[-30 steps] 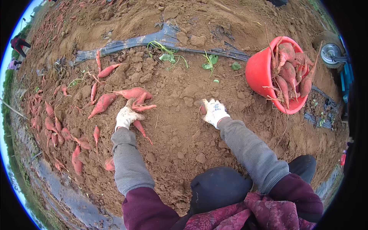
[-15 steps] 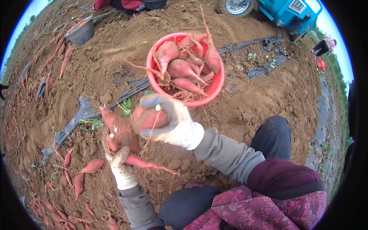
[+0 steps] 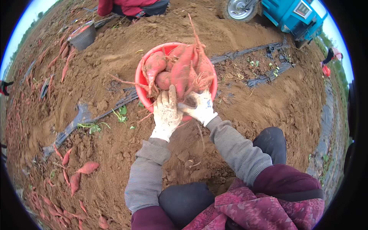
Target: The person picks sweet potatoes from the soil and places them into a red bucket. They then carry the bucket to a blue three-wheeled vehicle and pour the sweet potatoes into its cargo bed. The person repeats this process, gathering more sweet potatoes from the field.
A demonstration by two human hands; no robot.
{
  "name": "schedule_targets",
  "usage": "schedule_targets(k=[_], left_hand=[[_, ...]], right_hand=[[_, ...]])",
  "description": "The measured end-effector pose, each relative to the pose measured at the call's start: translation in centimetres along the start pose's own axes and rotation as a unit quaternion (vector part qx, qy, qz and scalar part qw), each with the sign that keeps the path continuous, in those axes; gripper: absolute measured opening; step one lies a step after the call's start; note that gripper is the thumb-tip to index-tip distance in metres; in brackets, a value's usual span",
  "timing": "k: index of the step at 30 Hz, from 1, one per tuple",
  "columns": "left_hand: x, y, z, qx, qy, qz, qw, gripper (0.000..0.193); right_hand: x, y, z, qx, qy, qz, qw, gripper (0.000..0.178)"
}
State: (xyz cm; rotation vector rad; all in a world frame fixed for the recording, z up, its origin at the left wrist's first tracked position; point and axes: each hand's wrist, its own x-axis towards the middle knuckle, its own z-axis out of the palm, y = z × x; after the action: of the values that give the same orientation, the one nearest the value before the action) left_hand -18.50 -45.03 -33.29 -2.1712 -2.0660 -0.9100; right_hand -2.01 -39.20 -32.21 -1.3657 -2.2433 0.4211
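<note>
A round red tub (image 3: 138,78) stands on the soil, heaped with pink-red sweet potatoes (image 3: 155,66) that still have dirt and thin roots on them. My left hand (image 3: 166,115), in a soiled white work glove, lies over the tub's near rim, fingers stretched out against a large upright sweet potato (image 3: 181,72). Beside it my right hand (image 3: 201,109), gloved too, rests at the near right rim with thumb and fingers apart, touching the rooty lower end of the heap. Its fingertips are partly hidden.
Loose sweet potatoes (image 3: 88,167) lie on the soil at left. Strips of dark plastic film (image 3: 82,115) cross the ground. A grey bucket (image 3: 83,36), a seated person (image 3: 132,7) and a blue motor vehicle (image 3: 287,15) are farther off. Another person (image 3: 333,54) stands far right.
Both hands have moved up and right to the tub. The sweet potatoes they held now lie on top of the heap, and the fingers have loosened.
</note>
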Motion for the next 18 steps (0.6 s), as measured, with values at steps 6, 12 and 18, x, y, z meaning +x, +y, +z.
schedule_targets(k=[6,12,18], left_hand=[[-11.9,-4.5,-9.7,0.034,0.169,-0.054,0.984,0.065],[-44.8,-14.1,-21.2,0.353,0.225,-0.544,0.727,0.079],[-61.7,-19.8,-24.6,0.228,0.229,-0.816,0.479,0.099]], right_hand=[[3.4,-3.2,-6.4,-0.081,-0.147,-0.039,0.985,0.054],[3.4,-11.2,-7.3,-0.012,-0.22,-0.036,0.975,0.028],[-2.2,-21.3,3.5,0.027,-0.317,-0.267,0.91,0.031]])
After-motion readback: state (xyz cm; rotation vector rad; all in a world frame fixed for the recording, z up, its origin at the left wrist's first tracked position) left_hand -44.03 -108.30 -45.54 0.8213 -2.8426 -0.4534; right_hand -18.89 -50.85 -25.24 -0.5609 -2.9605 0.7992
